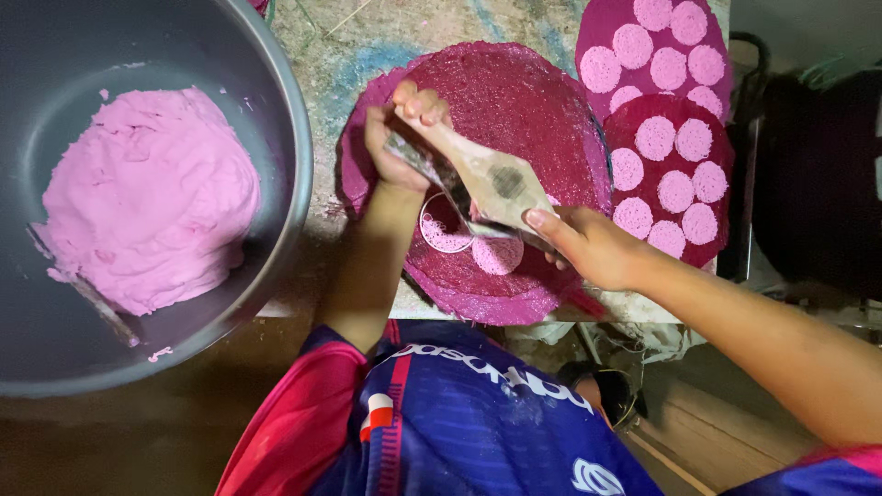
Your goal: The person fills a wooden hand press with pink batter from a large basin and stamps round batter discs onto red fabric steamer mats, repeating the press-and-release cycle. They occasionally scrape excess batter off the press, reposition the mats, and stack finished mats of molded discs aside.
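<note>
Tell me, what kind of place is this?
Probably a small home workshop for handmade food. A big grey metal bowl holds soft pink dough, and round dark-pink woven mats on a worn, stained table carry rows of pale pink discs.
</note>
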Tool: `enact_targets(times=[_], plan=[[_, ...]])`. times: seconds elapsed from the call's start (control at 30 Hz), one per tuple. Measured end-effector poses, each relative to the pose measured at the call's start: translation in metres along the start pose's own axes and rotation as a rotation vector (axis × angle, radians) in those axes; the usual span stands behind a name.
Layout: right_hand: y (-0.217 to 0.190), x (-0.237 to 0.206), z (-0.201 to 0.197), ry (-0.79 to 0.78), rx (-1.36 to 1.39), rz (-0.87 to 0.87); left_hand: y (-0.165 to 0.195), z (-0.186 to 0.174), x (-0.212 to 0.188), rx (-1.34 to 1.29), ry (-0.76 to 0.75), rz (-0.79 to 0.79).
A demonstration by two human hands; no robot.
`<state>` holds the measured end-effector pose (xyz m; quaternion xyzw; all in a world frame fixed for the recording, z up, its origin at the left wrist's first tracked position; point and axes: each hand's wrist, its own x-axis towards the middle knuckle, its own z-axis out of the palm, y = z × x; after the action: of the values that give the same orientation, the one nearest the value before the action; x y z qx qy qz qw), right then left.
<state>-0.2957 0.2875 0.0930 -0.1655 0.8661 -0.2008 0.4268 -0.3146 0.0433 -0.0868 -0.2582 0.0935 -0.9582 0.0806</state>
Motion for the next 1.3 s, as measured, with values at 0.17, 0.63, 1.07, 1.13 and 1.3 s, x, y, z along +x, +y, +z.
enact_targets(times=[0.17, 0.63, 1.07, 1.13, 1.3], plan=[[-0.001, 0.013, 0.014, 0.104, -0.019, -0.2, 0.029, 0.008, 0.018, 0.102, -0.061, -0.072], [0.004, 0.005, 0.013, 0.002, 0.093, 0.061, 0.008, 0.01, -0.004, 0.169, 0.127, 0.024], [0.006, 0.016, 0.022, 0.151, 0.092, -0.158, 0.017, 0.028, 0.017, 0.308, 0.056, -0.009], [0.009, 0.022, 0.03, 0.238, 0.131, -0.272, 0.027, 0.04, 0.022, 0.443, 0.072, -0.009], [0.033, 0.012, 0.054, 0.159, 0.489, -0.585, 0.047, 0.063, -0.003, 0.9, 0.453, -0.225]])
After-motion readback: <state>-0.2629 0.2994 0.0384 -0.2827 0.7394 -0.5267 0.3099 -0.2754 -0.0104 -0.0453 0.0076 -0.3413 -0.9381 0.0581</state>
